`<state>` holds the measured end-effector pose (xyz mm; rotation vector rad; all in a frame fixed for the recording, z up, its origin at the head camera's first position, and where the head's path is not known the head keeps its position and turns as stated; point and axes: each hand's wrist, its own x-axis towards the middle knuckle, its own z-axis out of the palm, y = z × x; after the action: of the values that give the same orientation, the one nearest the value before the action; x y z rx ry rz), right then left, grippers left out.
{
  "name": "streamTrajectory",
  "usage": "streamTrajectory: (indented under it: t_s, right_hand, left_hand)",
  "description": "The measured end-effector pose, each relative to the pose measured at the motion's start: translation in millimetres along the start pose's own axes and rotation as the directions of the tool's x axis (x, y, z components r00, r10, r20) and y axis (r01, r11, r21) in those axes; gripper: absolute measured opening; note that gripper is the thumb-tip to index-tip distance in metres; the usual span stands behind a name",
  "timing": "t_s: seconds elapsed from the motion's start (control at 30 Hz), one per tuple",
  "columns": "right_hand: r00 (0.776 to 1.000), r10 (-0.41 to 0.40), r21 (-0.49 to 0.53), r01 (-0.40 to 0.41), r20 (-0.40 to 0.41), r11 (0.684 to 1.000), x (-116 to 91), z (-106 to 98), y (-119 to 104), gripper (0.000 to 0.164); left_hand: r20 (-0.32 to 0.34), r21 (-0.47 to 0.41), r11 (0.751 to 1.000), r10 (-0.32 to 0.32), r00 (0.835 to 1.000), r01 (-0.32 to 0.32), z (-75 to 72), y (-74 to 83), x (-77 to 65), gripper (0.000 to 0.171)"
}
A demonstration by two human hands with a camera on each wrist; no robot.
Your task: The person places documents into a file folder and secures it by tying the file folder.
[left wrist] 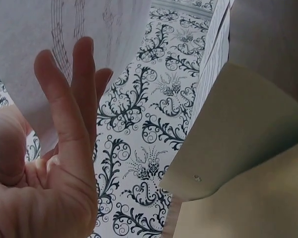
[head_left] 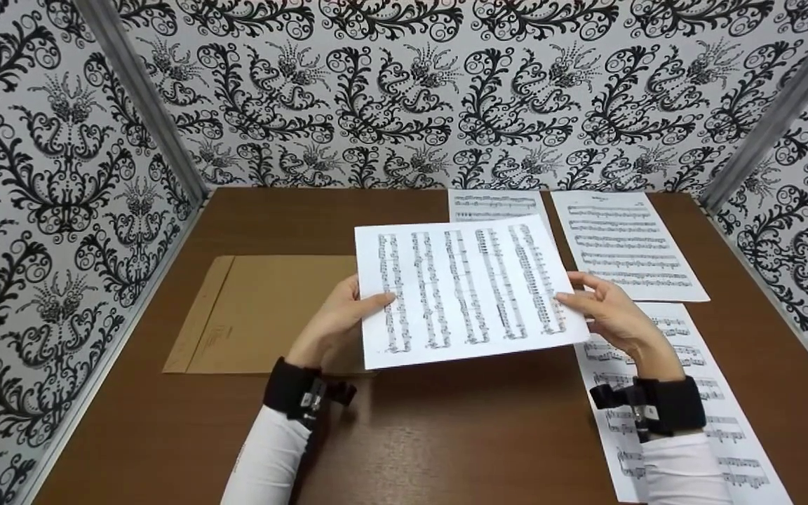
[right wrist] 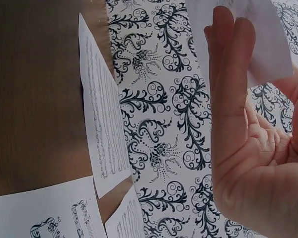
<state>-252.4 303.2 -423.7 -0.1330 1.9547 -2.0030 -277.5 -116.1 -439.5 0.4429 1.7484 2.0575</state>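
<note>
A sheet of music [head_left: 470,287] is held up sideways above the table, its staves running up and down in the head view. My left hand [head_left: 337,315] pinches its left edge, thumb on the printed face and fingers behind. At the opposite edge, my right hand [head_left: 611,315] grips it the same way. The left wrist view shows the fingers [left wrist: 84,89] of that hand spread against the back of the paper. From the right wrist, straight fingers [right wrist: 231,74] lie behind the sheet, with the thumb mostly hidden by it.
A brown envelope [head_left: 271,315] lies flat on the left of the brown table [head_left: 439,435]. Three more music sheets lie on the right: one at the back [head_left: 495,200] partly covered by the held sheet, one at the back right [head_left: 621,242], one in front [head_left: 698,393] under the right forearm.
</note>
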Motion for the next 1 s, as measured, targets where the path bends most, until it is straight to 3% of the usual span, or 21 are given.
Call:
streamTrajectory:
  t_s: [0.2, 0.33, 0.87, 1.0]
  right_hand:
    - [1.000, 0.010, -0.045, -0.010, -0.011, 0.999, 0.2, 0.5, -0.3, 0.067]
    - [1.000, 0.005, -0.047, -0.005, 0.005, 0.999, 0.3, 1.9, 0.1, 0.071]
    - [0.997, -0.030, -0.017, 0.031, 0.069, 0.999, 0.8, 7.0, 0.2, 0.039]
    - [0.994, -0.047, 0.013, 0.046, 0.098, 0.999, 2.3, 10.0, 1.7, 0.039]
  left_hand:
    - [0.023, 0.039, 0.999, -0.019, 1.000, 0.018, -5.5, 1.7, -2.6, 0.040]
    - [0.032, 0.078, 0.997, -0.025, 0.999, 0.023, -8.8, 1.9, -3.5, 0.039]
    - [0.043, 0.080, 0.997, -0.013, 0.999, 0.009, -14.1, 1.4, -4.0, 0.040]
    - [0.048, 0.086, 0.996, -0.019, 0.999, 0.014, -11.9, 1.5, -3.2, 0.039]
